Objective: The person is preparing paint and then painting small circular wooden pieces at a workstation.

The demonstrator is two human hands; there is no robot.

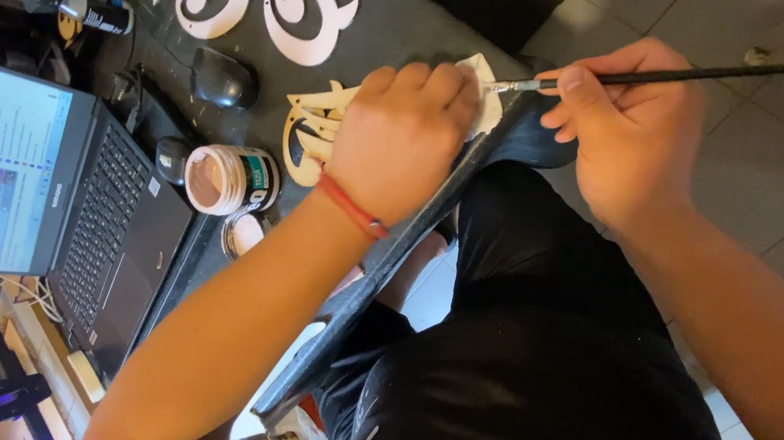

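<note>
Paintbrush (pixel 653 78) sits pinched in my right hand (pixel 626 130), fingers closed on it, tip touching the cream wooden cutout (pixel 324 125) at the table (pixel 407 30) edge. My left hand (pixel 401 136) is curled, pressing the cutout down. Beyond: open paint jar (pixel 221 179), laptop (pixel 33 183), mouse (pixel 224 79), white swirl pieces (pixel 303 12).

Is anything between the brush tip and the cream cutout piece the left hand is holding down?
Nothing visible. The right hand holds the thin paintbrush, and its tip meets the cream cutout piece right beside the left hand fingers. The left hand covers much of the piece, but the edge at the brush tip is exposed.
</note>
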